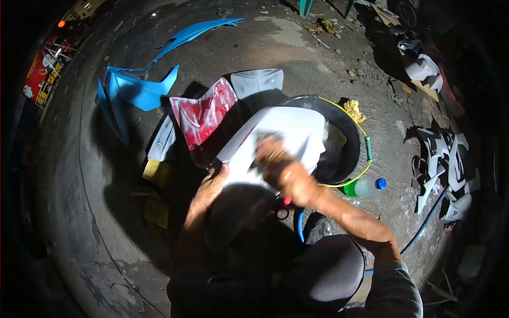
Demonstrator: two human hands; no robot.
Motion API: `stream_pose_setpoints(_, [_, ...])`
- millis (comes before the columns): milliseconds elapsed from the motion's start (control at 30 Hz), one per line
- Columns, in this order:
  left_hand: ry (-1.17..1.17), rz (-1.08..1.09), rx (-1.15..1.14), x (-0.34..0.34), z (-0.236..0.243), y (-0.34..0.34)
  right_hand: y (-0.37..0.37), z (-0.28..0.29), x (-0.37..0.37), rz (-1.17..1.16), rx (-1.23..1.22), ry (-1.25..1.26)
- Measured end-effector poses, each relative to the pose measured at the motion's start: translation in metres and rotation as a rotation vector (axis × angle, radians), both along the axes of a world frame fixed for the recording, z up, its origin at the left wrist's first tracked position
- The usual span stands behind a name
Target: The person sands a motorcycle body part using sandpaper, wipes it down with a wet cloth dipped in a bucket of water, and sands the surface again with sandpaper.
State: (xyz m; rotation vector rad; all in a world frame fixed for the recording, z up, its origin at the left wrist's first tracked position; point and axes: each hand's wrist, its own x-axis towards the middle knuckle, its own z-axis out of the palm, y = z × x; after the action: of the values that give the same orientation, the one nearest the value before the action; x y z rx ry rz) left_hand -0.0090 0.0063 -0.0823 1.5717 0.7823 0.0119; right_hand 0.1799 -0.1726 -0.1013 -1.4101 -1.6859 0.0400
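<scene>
I have the large, curved, white plastic panel (305, 124) over the left part of the round black bucket (351, 153), hiding much of its opening. My left hand (211, 186) grips the panel's corner, left of the bucket and toward the wearer, with the thumb at the edge; I can't see the fingers underneath. My right hand (273, 152) is over the panel's face, nearer the bucket, but it is blurred, and from here I cannot tell how far it is closed or whether the greyish patch at its fingers is something held. Left of the bucket I see an angular red panel smeared with white (205, 119), and beyond it, toward the bucket's far left, a folded light-grey panel (258, 84). Farther off on that side, bright-blue pointed panels (140, 89) lie on the rough grey concrete floor (87, 212). Just beside the bucket's right far side sits a crumpled yellow lump (354, 110); on its near right lies a green bottle with a blue cap (366, 187). Well right of the bucket I make out a heap of white-and-black panels (444, 167).
</scene>
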Motion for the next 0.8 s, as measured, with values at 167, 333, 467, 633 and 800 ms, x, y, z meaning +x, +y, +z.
stream_pose_setpoints(167, [-0.070, -0.013, 0.040, 0.002, 0.007, -0.005, 0.002, 0.014, 0.021, -0.132, -0.120, 0.275])
stream_pose_setpoints(333, [0.049, -0.022, 0.107, 0.007, -0.001, -0.004, -0.007, -0.002, 0.047, -0.342, -0.075, 0.281])
stream_pose_setpoints(467, [-0.088, 0.005, -0.037, 0.005, 0.005, -0.005, 0.000, 0.023, -0.026, -0.174, -0.069, -0.668])
stream_pose_setpoints(633, [0.026, 0.004, -0.007, 0.007, 0.014, -0.009, 0.004, 0.009, 0.062, -0.541, -0.151, -0.292])
stream_pose_setpoints(800, [-0.028, 0.028, -0.012, -0.002, 0.008, 0.000, -0.004, 0.039, -0.009, -0.147, -0.157, 0.041])
